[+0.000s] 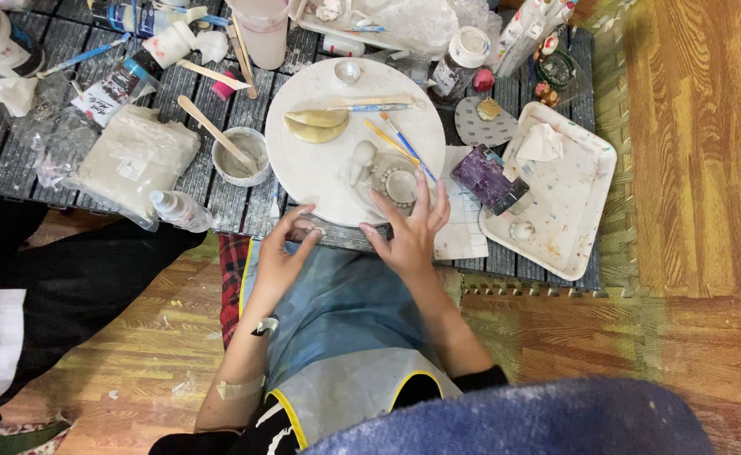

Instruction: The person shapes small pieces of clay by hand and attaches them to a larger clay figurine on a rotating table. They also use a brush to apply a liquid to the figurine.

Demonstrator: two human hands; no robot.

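We see the white clay figure [385, 174] on the round board [320, 164], just beyond our right hand [410, 232], fingers spread, touching it; left hand [284, 257] rests loosely at the board's near edge, grasping nothing.

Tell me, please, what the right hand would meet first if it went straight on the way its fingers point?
Probably the small white clay ring: the right hand has its fingers spread at the near edge of the round board, pointing at it. Whether they already touch it is unclear.

Both forearms reach forward, left hand [282, 253] loosely curled, right hand [410, 227] with fingers [423, 187] spread open.
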